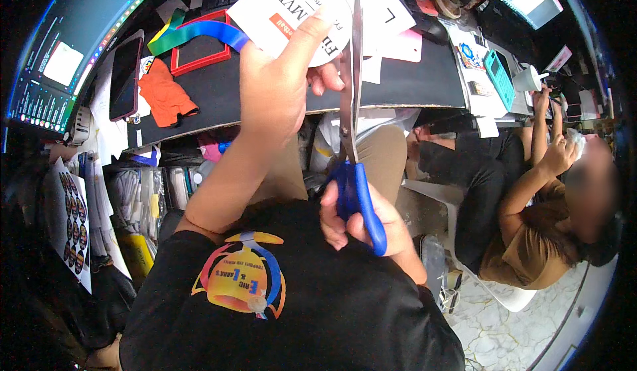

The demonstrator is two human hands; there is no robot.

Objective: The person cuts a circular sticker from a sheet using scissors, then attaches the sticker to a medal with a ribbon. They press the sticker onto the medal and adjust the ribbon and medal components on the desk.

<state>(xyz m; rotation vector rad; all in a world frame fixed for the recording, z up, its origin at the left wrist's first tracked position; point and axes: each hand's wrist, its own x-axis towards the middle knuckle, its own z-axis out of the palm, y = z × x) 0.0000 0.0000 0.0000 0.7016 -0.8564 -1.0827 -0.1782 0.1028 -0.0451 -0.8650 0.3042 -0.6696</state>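
My left hand [275,82] is closed on a white printed paper [262,2], its thumb on top. The paper has black lettering, an orange-red block and a curved edge by my fingers. My right hand [371,222] grips a pair of scissors [358,198] by the blue handles. The long metal blades point away from me and cross over the paper at its right side; I cannot tell how much paper lies between them. A green, blue and yellow ribbon [199,29] runs up to my left wrist, over a red rectangular frame [215,58] on the black desk [411,85].
An orange cloth piece [166,95] and a phone [126,75] lie left on the desk, beside a lit screen [50,59]. Right are a teal calculator [499,79] and a white cup [529,77]. Another person [531,238] sits at my right. Papers and bags fill the lower left.
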